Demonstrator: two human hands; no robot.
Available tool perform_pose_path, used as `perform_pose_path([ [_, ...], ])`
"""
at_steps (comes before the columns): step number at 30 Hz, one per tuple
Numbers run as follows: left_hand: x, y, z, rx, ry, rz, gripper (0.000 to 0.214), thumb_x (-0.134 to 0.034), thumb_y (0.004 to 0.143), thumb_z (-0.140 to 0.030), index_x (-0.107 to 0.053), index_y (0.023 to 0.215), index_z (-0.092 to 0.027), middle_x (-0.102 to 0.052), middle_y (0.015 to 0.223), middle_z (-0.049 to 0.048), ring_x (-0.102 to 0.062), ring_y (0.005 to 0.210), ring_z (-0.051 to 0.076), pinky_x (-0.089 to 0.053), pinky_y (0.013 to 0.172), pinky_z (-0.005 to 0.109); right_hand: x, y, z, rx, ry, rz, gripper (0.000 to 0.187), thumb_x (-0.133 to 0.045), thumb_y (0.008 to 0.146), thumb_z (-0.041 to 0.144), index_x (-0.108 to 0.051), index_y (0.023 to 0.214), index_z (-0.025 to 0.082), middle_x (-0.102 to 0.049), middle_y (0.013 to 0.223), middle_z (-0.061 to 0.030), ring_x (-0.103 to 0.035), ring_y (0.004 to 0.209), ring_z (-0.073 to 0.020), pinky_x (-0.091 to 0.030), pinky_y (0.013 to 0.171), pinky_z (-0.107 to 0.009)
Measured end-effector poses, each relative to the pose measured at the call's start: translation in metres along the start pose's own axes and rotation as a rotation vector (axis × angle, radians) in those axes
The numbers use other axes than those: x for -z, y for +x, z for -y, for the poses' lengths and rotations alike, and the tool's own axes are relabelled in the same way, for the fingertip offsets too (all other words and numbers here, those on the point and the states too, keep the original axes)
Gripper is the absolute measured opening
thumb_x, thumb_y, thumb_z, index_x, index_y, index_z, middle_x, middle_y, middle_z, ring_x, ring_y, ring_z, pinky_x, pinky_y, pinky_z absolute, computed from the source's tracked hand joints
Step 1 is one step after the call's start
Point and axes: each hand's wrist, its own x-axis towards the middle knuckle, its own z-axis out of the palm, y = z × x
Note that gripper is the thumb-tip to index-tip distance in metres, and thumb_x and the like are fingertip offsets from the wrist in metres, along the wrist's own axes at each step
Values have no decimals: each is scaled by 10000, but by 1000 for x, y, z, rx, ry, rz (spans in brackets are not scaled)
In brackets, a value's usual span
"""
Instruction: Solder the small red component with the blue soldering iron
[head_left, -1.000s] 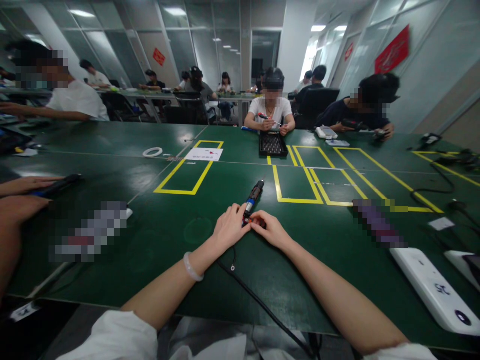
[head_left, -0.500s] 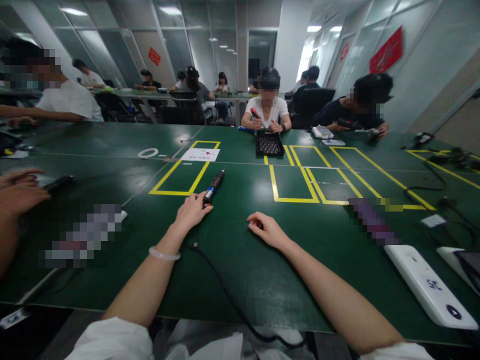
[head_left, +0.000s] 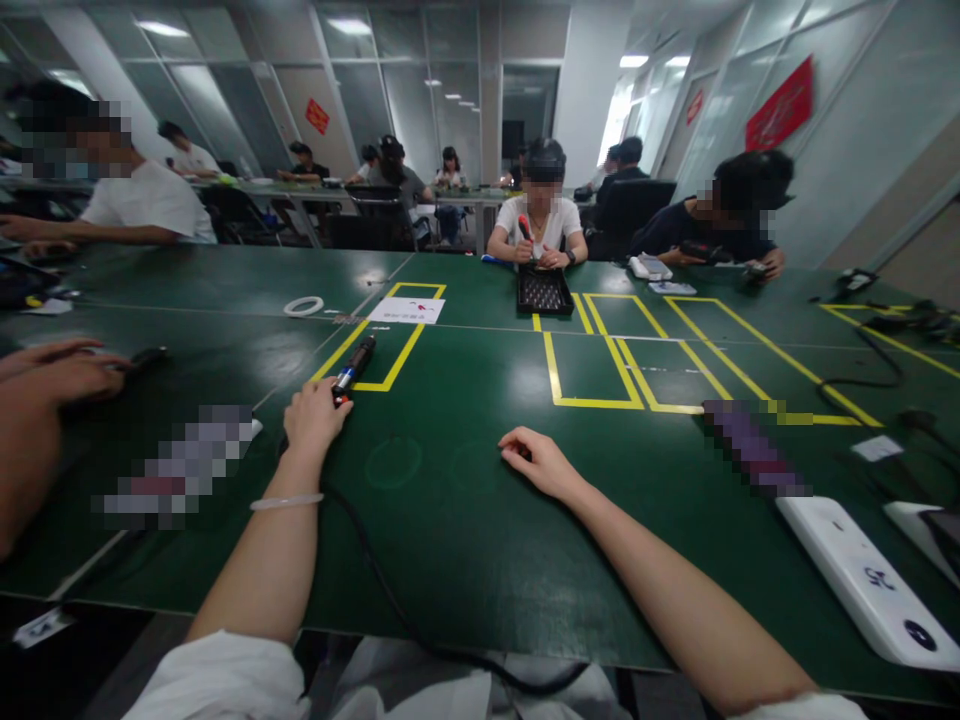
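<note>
My left hand [head_left: 311,418] is closed round the rear of a corded electric screwdriver [head_left: 355,366], black with a blue band and a red-orange part by my fingers. The screwdriver lies low over the green table, its front end pointing away and slightly right, over the corner of a yellow taped rectangle. Its black cable [head_left: 367,545] runs from behind my wrist across the table and over the near edge. My right hand [head_left: 541,462] rests on the table with its fingers loosely curled, and I see nothing in them.
A white sheet [head_left: 407,310] and a roll of white tape [head_left: 303,306] lie ahead. Across the table a co-worker works over a black tray [head_left: 545,292]. A white power bank [head_left: 862,580] lies at the right. Another person's hands [head_left: 56,385] are at the left.
My left hand has moved left with the screwdriver, and the cable has shifted left with it. A faint round mark shows on the table. My right hand has stayed in place.
</note>
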Motion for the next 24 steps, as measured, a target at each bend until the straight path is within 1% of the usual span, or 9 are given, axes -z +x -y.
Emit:
perform_pose_path([
  [2,2,-2,-4,11,-2,-11,460,-511,855,-431,-507,1246,-188,-533,1256,167,-548,1104,336,-470,873,433,0,0,0,-4,-4,3,131,-544,898,240,-620,995,197,-628,860,-29,-585,769,-155,-456,711,-279],
  [5,5,-4,-10,28,-3,39,343,-503,861,-425,-563,1093,-179,-567,1189,155,-580,1047,316,-478,832,415,0,-1,1,-6,-15,1,126,-546,898,240,-624,987,195,-628,856,-29,-583,770,-156,-454,709,-279],
  [9,10,-6,-15,73,11,49,355,-408,909,-425,-582,1051,-150,-611,1113,172,-610,978,319,-475,793,423,0,0,1,4,-28,-1,117,-549,897,231,-627,975,190,-626,857,-31,-579,770,-154,-448,704,-274],
  [13,11,-9,-20,23,25,-79,379,-384,914,-406,-606,1026,-120,-630,1081,203,-602,999,344,-460,823,446,0,1,1,6,-42,1,106,-554,894,220,-627,959,181,-619,847,-27,-575,761,-147,-443,703,-266],
  [16,8,-14,-34,-85,-141,-143,373,-391,915,-410,-605,1059,-141,-657,1051,169,-618,983,315,-462,838,421,-1,1,0,4,-45,-3,104,-552,895,218,-627,955,178,-616,837,-25,-571,750,-144,-440,696,-261],
  [18,7,-24,-54,-232,-388,-47,357,-418,909,-427,-607,1062,-165,-685,996,116,-642,925,258,-472,833,368,-1,1,0,6,-41,-6,105,-550,896,219,-626,955,179,-617,835,-25,-573,752,-144,-440,694,-259],
  [21,7,-49,-94,-501,-786,264,365,-471,891,-451,-619,1055,-160,-700,979,77,-654,862,189,-485,811,305,-1,0,-1,2,-30,-6,113,-547,895,223,-622,968,182,-620,833,-23,-574,750,-144,-441,690,-258],
  [22,7,-59,-107,-556,-874,373,376,-484,885,-451,-624,1067,-153,-698,992,79,-653,849,180,-489,794,298,-2,0,-2,0,-20,-7,120,-544,895,224,-618,980,184,-620,831,-20,-574,746,-142,-442,689,-258],
  [24,8,-80,-131,-657,-934,517,375,-512,875,-428,-644,1081,-143,-687,998,83,-636,842,171,-479,777,287,-2,0,-3,0,13,-6,148,-542,893,225,-600,1023,187,-617,830,-14,-575,738,-137,-447,692,-256],
])
